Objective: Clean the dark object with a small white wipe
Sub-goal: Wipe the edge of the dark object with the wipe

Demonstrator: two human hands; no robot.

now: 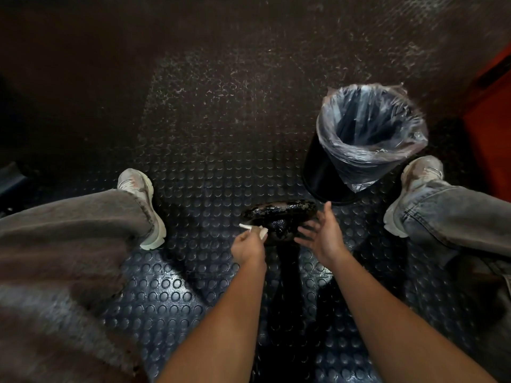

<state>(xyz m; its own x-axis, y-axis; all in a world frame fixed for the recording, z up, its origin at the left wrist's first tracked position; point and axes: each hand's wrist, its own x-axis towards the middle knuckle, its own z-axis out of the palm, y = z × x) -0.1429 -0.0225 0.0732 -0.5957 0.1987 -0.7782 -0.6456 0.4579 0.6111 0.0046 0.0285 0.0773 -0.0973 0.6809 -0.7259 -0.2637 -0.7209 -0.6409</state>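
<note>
Two bare forearms reach in from six o'clock, nearest the lens, and run up toward the middle of the view. At the end of the left one, the left hand (247,246) is curled and pinches a small white wipe (253,230) between fingers and thumb; the wipe sticks out toward eleven o'clock and sits right at the nine o'clock edge of the dark object (279,217). That object is a black, glossy, round-topped thing on a dark stem, standing on the floor between the legs just below centre, with its surface looking rough and wet. Right hand (320,233) is released, fingers spread and straight, held at the object's three o'clock side; whether the fingertips actually touch it cannot be told. At two o'clock from the object stands a black bin (326,172) lined with a clear plastic bag (367,128), just beside the object's far rim. Grey trouser legs come in from nine and three o'clock, each ending in a pale sneaker: left shoe (143,205), right shoe (412,189). Underfoot is dark studded rubber flooring (193,286), scuffed and dusty toward twelve o'clock
</note>
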